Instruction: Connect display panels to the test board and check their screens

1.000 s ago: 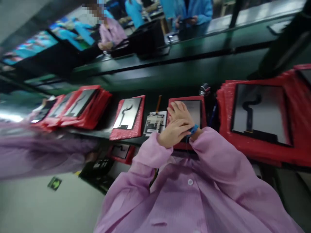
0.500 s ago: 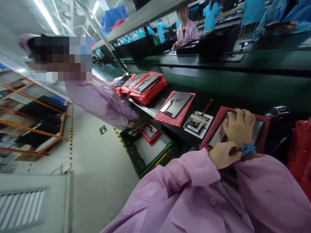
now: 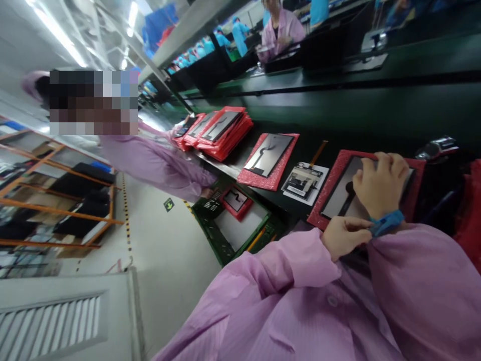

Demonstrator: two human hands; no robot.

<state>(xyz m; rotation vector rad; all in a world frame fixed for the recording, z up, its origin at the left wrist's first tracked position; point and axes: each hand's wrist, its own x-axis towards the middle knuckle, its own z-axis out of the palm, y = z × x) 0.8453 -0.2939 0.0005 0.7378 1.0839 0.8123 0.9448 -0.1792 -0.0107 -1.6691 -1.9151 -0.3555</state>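
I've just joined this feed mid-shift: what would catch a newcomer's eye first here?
The red padded sleeves: one lies under the right hand, which presses flat on its grey panel, while the left hand touches the blue wrist strap. A stack of red sleeves sits farther left along the bench, beside a co-worker's pink sleeve.

One head view; tilted, looking down along the workbench (image 3: 338, 108); close.

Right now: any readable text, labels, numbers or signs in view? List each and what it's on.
No readable words or numbers.
Green floor sign: a pale arrow-like mark only, no legible text.
White sheet on the bench: dark print, too blurred to read.
Green tray beside the bench: pale markings at its near corner, too small to read.
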